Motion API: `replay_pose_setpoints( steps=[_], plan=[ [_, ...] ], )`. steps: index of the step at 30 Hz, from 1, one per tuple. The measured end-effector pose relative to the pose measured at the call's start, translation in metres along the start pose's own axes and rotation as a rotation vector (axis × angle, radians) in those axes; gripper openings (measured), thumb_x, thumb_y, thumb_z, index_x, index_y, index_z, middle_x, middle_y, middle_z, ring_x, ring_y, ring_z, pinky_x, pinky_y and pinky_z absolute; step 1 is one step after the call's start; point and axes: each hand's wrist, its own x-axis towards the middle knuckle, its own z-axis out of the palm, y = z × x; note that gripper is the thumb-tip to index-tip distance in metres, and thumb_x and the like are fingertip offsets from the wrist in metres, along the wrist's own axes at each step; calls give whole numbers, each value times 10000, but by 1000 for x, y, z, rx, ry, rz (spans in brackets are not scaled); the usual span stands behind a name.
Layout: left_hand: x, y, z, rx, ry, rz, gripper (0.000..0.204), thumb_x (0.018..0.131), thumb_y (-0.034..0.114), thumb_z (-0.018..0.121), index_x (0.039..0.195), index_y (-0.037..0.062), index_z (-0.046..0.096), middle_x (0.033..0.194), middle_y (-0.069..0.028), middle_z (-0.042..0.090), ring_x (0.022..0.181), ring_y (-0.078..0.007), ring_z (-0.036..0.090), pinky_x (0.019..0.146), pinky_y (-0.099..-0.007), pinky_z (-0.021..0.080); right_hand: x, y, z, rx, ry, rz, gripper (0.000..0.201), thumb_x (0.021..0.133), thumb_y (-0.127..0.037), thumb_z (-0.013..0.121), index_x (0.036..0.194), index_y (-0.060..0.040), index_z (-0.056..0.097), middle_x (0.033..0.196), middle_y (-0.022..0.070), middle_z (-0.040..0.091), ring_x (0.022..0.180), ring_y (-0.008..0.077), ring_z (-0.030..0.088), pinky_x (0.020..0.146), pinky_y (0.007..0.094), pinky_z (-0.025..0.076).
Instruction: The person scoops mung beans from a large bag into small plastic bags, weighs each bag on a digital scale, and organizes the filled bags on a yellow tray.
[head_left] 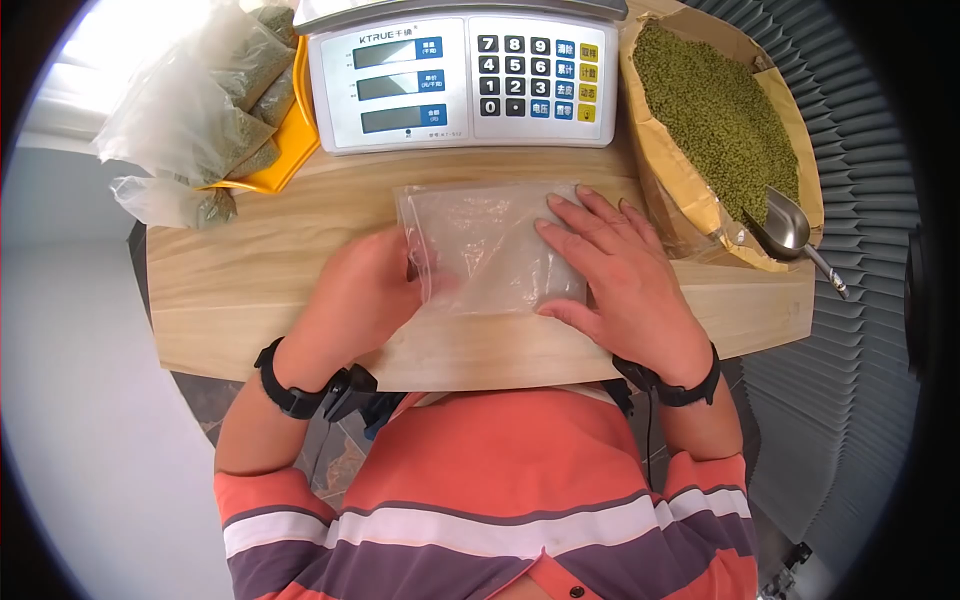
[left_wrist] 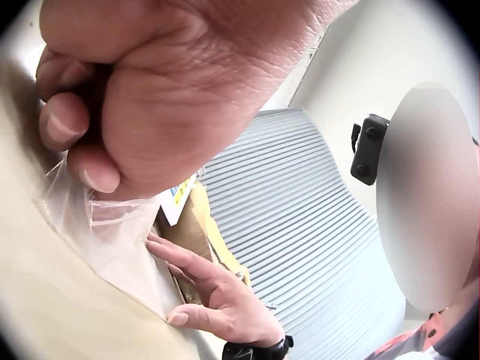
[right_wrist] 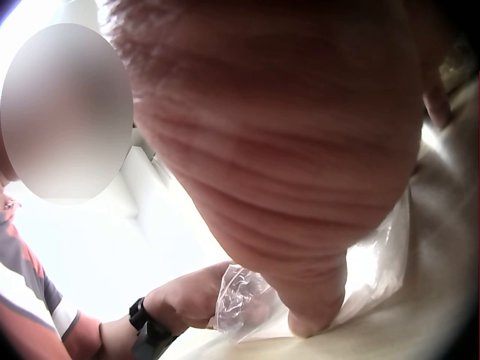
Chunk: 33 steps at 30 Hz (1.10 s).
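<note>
A clear plastic bag (head_left: pixel 485 250) lies flat on the wooden table in front of the scale. My left hand (head_left: pixel 370 290) is at the bag's left end, its fingers curled at the bag's edge; in the left wrist view the curled fingers of the left hand (left_wrist: pixel 150 97) pinch the film (left_wrist: pixel 112 232). My right hand (head_left: pixel 625 275) rests with spread fingers on the bag's right end. In the right wrist view the right hand's palm (right_wrist: pixel 277 142) covers much of the bag (right_wrist: pixel 375 262), with the thumb down on it.
The scale (head_left: pixel 460 85) stands at the back. At the back right is an open paper sack (head_left: pixel 660 180) of green beans (head_left: pixel 710 110) with a metal scoop (head_left: pixel 785 225). Filled plastic bags (head_left: pixel 245 140) lie in a yellow tray (head_left: pixel 290 155) at the back left.
</note>
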Motion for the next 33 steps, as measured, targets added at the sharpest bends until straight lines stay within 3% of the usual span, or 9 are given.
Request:
replay_pose_setpoints(
  steps=[7,9,10,13,15,19,23,29,33],
  plan=[
    [-2,-8,3,-112,-46,-50,130,1005,100,802,1042,-3,732,848,-29,682,760,-112,586,702,-317,513,0,1,0,1,-4,1,740,864,-341,903,1513,-112,631,1650,119,548,1569,381,451,1276,632,358],
    [-2,-13,5,-90,14,21,181,951,184,826,987,26,746,803,-173,700,730,-374,660,684,-442,530,0,1,1,-1,-3,-2,743,864,-342,903,1516,-113,628,1650,118,547,1568,381,452,1275,631,359],
    [-2,-15,6,-90,15,24,181,951,184,826,987,26,746,803,-173,700,730,-374,660,684,-442,530,0,1,1,5,1,-2,739,865,-343,903,1512,-112,630,1646,118,551,1566,381,454,1275,631,359],
    [-8,-23,-1,-3,54,137,161,981,158,807,1037,30,726,820,-169,690,726,-339,641,690,-422,528,0,1,2,15,7,0,729,866,-345,903,1502,-110,633,1638,117,555,1566,379,454,1273,635,358],
    [-18,-25,-16,-176,153,64,59,1069,40,715,1120,20,694,911,18,658,801,-74,566,708,-264,488,-1,2,3,16,14,16,723,866,-345,903,1495,-108,636,1635,116,555,1568,376,451,1270,640,357],
    [-27,1,-59,-218,280,-4,74,1075,0,696,1137,28,666,955,35,644,821,-63,566,726,-236,480,-3,2,4,30,29,1,708,859,-345,908,1472,-107,646,1611,117,563,1563,375,450,1252,656,364],
    [-10,47,-59,-148,387,248,69,1055,-23,714,1090,31,689,999,24,667,908,-69,620,769,-234,513,-3,4,5,28,58,-24,702,851,-358,913,1455,-110,656,1589,120,574,1549,375,461,1238,655,379],
    [64,154,-15,37,308,711,268,1000,72,738,1261,13,737,1077,-158,810,995,-314,795,869,-383,612,0,-3,-5,-1,20,-16,748,839,-370,921,1482,-119,633,1575,109,573,1537,366,467,1222,646,395],
    [103,190,9,37,336,806,372,1018,129,714,1378,38,718,1223,-200,790,1097,-417,754,932,-460,604,5,-5,-13,22,54,-53,804,854,-379,911,1544,-121,587,1558,116,570,1536,349,467,1215,643,400]
  ],
)
